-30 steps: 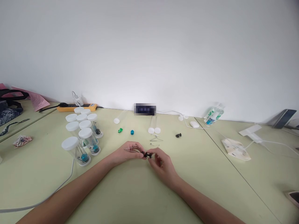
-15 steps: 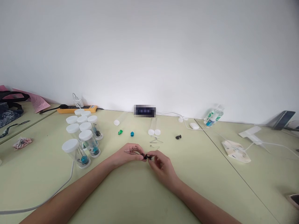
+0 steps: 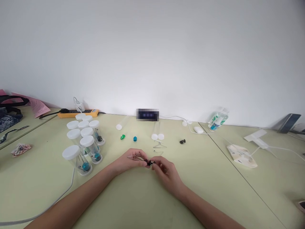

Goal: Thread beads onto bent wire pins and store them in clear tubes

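Observation:
Between the fingertips of both hands is a small black part [image 3: 149, 163]. My left hand [image 3: 130, 160] pinches its left end, and a thin bent metal wire [image 3: 133, 157] also lies across those fingers. Thumb and fingers of my right hand [image 3: 166, 173] close on the part's right end. Just beyond the hands lie more bent wires [image 3: 160, 146]. A blue piece [image 3: 135, 139] and a green piece [image 3: 122, 137] rest behind my left hand. Some small black pieces [image 3: 182, 142] sit behind and to the right of my right hand.
Several white-capped clear tubes [image 3: 71, 152] stand at left, before an orange power strip [image 3: 78, 113]. Empty tubes [image 3: 157, 128] lie near a blurred dark box [image 3: 147, 114]. At right are a bottle [image 3: 218, 120], a white case [image 3: 198, 129], a packet [image 3: 241, 156] and a phone [image 3: 289, 123].
The black part has turned slightly between my fingertips, and my right fingers have shifted a little on it. The whole view has tilted slightly.

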A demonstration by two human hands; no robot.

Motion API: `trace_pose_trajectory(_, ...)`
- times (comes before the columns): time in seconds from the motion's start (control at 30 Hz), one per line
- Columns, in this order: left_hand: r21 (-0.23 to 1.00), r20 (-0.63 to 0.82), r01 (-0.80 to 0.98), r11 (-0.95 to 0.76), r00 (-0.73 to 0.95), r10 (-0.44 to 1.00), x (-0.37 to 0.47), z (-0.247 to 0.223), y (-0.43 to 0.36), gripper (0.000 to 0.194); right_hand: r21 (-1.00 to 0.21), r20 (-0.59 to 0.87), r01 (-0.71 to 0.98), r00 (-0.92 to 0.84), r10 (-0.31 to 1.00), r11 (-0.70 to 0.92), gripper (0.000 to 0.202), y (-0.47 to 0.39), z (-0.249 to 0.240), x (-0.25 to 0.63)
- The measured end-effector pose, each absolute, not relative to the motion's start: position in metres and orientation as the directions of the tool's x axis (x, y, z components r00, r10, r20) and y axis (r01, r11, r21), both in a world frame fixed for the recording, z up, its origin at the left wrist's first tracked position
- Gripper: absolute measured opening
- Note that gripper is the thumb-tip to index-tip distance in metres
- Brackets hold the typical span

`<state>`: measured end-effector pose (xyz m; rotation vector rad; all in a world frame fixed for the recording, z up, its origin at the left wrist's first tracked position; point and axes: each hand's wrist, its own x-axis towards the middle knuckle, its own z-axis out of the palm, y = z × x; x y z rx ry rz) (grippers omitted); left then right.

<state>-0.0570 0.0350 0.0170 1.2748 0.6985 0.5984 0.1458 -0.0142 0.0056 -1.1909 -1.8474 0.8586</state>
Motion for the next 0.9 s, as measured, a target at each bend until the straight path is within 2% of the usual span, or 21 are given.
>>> trace_pose_trajectory(0.13, 0.981, -0.126, -0.028, 0.192, 0.661, 0.739, -0.057, 0.017, 0.036, 0.024, -0.832, 0.276, 0.409, -0.282, 0.919, 0.376, 0.017, -0.014, 0.010, 0.145)
trace_pose_trajectory(0.3, 0.983, -0.142, 0.004, 0.184, 0.656, 0.741, -0.057, 0.016, 0.036, 0.024, -0.856, 0.213, 0.403, -0.298, 0.931, 0.324, 0.019, -0.013, 0.012, 0.146)
trace_pose_trajectory(0.43, 0.978, -0.165, 0.013, 0.207, 0.653, 0.739, -0.058, 0.014, 0.036, 0.024, -0.862, 0.231, 0.385, -0.282, 0.931, 0.330, 0.015, -0.012, 0.011, 0.147)
trace_pose_trajectory(0.6, 0.981, -0.154, 0.011, 0.194, 0.650, 0.744, -0.058, 0.012, 0.036, 0.024, -0.921, 0.138, 0.307, -0.323, 0.936, 0.241, 0.019, -0.011, 0.014, 0.148)
trace_pose_trajectory(0.8, 0.976, -0.168, 0.001, 0.218, 0.642, 0.748, -0.058, 0.012, 0.037, 0.024, -0.927, 0.138, 0.297, -0.298, 0.944, 0.229, 0.014, -0.009, 0.016, 0.148)
trace_pose_trajectory(0.9, 0.980, -0.145, -0.010, 0.199, 0.652, 0.744, -0.058, 0.012, 0.037, 0.024, -0.943, 0.114, 0.259, -0.336, 0.935, 0.208, 0.018, -0.008, 0.018, 0.148)
